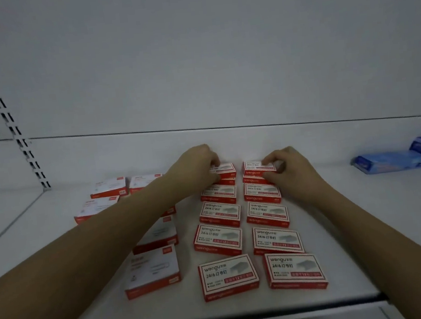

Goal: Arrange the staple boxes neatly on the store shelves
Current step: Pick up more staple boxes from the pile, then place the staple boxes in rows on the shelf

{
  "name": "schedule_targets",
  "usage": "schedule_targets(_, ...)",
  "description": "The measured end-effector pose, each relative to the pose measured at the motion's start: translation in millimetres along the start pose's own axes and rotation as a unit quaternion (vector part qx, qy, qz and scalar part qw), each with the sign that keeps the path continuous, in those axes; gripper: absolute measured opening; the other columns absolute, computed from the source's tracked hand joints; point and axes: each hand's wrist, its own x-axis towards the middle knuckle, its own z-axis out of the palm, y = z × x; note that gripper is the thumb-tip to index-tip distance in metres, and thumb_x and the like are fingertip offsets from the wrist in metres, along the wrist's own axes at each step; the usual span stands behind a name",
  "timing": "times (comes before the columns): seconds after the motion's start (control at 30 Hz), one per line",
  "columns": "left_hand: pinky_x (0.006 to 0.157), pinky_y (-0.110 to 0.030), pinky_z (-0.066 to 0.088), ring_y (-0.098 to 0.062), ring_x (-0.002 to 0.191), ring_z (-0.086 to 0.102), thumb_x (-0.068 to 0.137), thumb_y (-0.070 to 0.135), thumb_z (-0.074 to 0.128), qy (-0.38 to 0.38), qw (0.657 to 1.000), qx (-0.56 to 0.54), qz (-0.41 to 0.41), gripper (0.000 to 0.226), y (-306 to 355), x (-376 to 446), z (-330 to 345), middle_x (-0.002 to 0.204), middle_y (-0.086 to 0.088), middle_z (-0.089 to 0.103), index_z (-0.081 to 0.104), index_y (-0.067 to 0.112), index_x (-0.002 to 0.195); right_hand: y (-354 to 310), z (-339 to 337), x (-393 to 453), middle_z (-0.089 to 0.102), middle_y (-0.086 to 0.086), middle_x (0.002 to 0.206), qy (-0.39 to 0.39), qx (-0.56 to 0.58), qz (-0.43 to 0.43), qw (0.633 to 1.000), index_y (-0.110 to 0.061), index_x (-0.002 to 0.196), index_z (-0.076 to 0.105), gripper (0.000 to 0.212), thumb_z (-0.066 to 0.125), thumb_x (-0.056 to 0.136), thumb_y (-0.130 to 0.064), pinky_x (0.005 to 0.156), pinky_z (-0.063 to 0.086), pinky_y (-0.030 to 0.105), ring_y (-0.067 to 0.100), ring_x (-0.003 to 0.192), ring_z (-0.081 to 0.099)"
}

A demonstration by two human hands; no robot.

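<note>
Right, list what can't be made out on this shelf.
- Head view: left arm hides parts of the white-topped boxes.
- Both hands cover the rearmost red boxes; stack height unclear.
- Blue packs: blurred, cut by the right edge.
- Small print on all boxes: unreadable.

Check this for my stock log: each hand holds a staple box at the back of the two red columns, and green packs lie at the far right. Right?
Not quite: the head view shows the packs are blue, not green. The left hand and right hand do each hold a rear staple box.
</note>
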Motion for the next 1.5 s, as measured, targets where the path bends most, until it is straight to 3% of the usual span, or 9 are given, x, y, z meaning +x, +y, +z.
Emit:
schedule_targets(0.13,0.082,-0.027,0.045,-0.015,0.101,0.054,0.086,0.038,0.064,-0.007,0.999,0.033,0.005,0.034,2.2,-4.5,-10.3,0.112,0.001,0.057,0.065,0.019,0.115,-2.9,-6.2,0.0,0.052,-0.004,0.106,0.042,-0.006,-0.023,0.999,-0.027,0.096,0.062,0.006,0.059,0.091,-0.029,0.080,0.048,0.025,0.005,0.087,0.054)
schedule_targets(0.23,0.080,-0.029,0.045,-0.013,0.102,0.053,0.088,0.045,0.059,0.013,0.999,0.050,-0.011,0.035,9.4,-13.3,-26.8,0.113,0.005,0.058,0.064,0.024,0.115,-13.0,-17.7,-2.5,0.055,-0.003,0.107,0.075,-0.006,-0.043,0.996,-0.025,0.099,0.061,0.009,0.054,0.094,-0.028,0.079,0.044,0.025,0.006,0.086,0.054)
schedule_targets(0.37,0.089,-0.035,0.047,-0.015,0.109,0.053,0.091,0.049,0.051,0.030,0.996,0.060,-0.052,0.038,20.4,-38.3,-48.4,0.119,0.004,0.059,0.062,0.026,0.120,-37.4,-33.0,-14.5,0.057,-0.005,0.105,0.073,0.000,-0.074,0.995,-0.023,0.102,0.063,0.014,0.054,0.094,-0.029,0.079,0.046,0.026,0.006,0.086,0.055)
schedule_targets(0.7,0.090,-0.038,0.049,-0.016,0.104,0.059,0.090,0.058,0.045,0.041,0.974,0.113,-0.191,0.041,38.3,-148.5,-85.3,0.117,0.006,0.064,0.063,0.031,0.115,-130.0,-31.7,-72.7,0.064,-0.006,0.102,-0.116,-0.014,-0.138,0.983,-0.024,0.101,0.063,0.021,0.054,0.091,-0.039,0.084,0.053,0.038,0.013,0.091,0.060)
schedule_targets(0.87,0.092,-0.037,0.050,-0.016,0.103,0.060,0.090,0.059,0.045,0.048,0.957,0.087,-0.274,0.044,24.1,-211.9,-111.7,0.120,0.005,0.064,0.062,0.030,0.118,-176.5,-3.5,-102.2,0.062,-0.005,0.100,-0.174,-0.027,-0.165,0.970,-0.020,0.097,0.064,0.023,0.053,0.091,-0.039,0.079,0.051,0.033,0.016,0.090,0.059)
schedule_targets(1.0,0.094,-0.039,0.048,-0.016,0.103,0.059,0.091,0.059,0.043,0.078,0.937,0.061,-0.334,0.045,2.9,-264.9,-135.9,0.117,0.004,0.064,0.062,0.028,0.116,-223.4,19.6,-117.7,0.066,0.000,0.094,-0.197,-0.034,-0.185,0.962,-0.019,0.093,0.064,0.025,0.052,0.090,-0.041,0.081,0.053,0.039,0.019,0.086,0.062)
schedule_targets(1.13,0.093,-0.039,0.047,-0.017,0.102,0.059,0.088,0.060,0.044,0.104,0.917,0.051,-0.382,0.043,-28.8,-322.4,-156.6,0.114,0.006,0.066,0.063,0.030,0.113,-281.2,51.1,-137.2,0.066,-0.001,0.092,-0.221,-0.032,-0.218,0.950,-0.020,0.088,0.062,0.023,0.052,0.088,-0.041,0.077,0.052,0.036,0.019,0.084,0.062)
schedule_targets(1.5,0.082,-0.032,0.052,-0.015,0.096,0.061,0.086,0.056,0.045,0.130,0.879,0.063,-0.454,0.044,-165.4,-525.6,-227.6,0.109,0.005,0.067,0.065,0.027,0.112,-488.3,205.6,-217.1,0.065,-0.003,0.093,-0.289,-0.029,-0.290,0.912,-0.023,0.088,0.061,0.022,0.054,0.086,-0.043,0.074,0.047,0.032,0.019,0.087,0.061)
